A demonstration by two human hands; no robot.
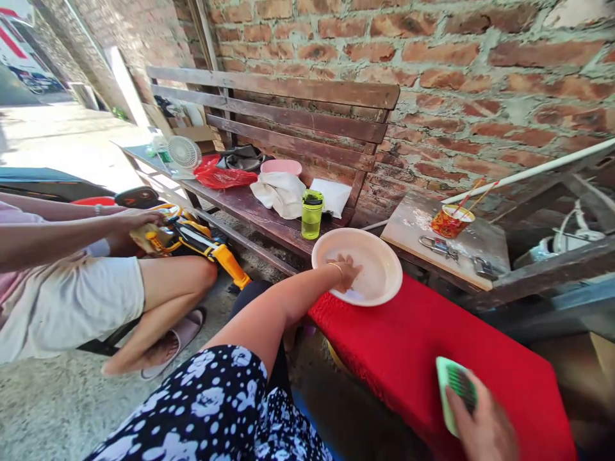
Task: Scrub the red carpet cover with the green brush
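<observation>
My left hand reaches into a pale round basin, its fingers spread apart in what looks like shallow water. The basin stands at the far end of a long surface covered with red cloth. Lower right, my right hand grips a green scrubbing brush, held over the cloth with its dark green bristles in sight. My right hand is slightly blurred.
A yellow-green bottle and a white cloth are on the wooden bench behind the basin. Padlocks and a red-gold cup rest on a board. At left, another person's hands hold something near a yellow-and-black object.
</observation>
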